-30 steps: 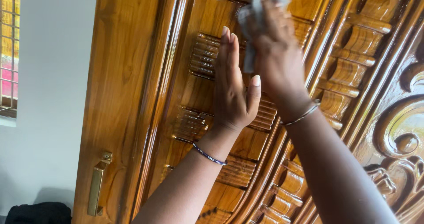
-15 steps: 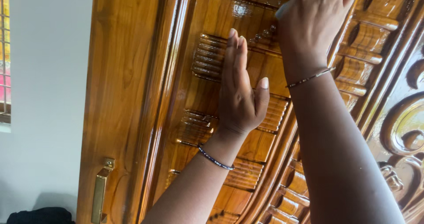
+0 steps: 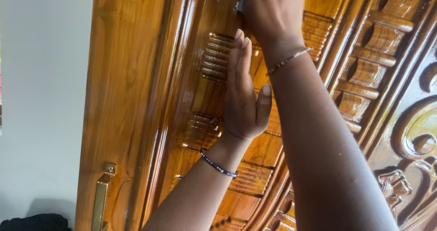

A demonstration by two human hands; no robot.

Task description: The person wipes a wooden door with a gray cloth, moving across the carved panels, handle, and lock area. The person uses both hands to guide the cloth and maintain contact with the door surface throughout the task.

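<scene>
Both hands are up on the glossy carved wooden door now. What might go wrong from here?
1. The left hand rests flat on the glossy carved wooden door; on so shiny a finish it may leave smears.
2. The right hand is cut off by the top of the frame, so what it holds cannot be checked.
3. The thin metal bangle on the right wrist lies close to the raised ribbed carving and might scratch it.

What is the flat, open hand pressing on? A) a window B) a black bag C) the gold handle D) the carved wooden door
D: the left hand lies flat, fingers straight, against the carved door, well above the gold handle.
</scene>
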